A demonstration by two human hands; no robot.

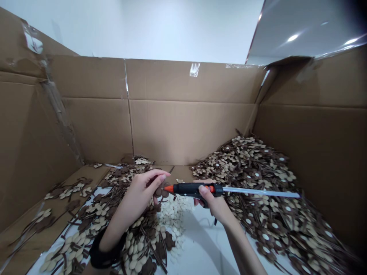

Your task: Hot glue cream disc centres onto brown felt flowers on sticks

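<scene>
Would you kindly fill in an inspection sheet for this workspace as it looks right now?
Surface: white table top, bare only near the middle.
Job's things: black hot-glue gun with orange nozzle and a translucent glue stick jutting from its rear; small dark brown wooden flower piece at the nozzle.
Clutter: large heap of brown-and-tan wooden flower cut-outs on the right; flower stems on the left; loose pale wooden discs in the centre.
Grippers: left hand pinches the flower piece; right hand grips the glue gun.
Cables: a dark cord appears to drop below the right hand, hard to tell.
Surroundings: taped brown cardboard walls on three sides; white wall behind.
</scene>
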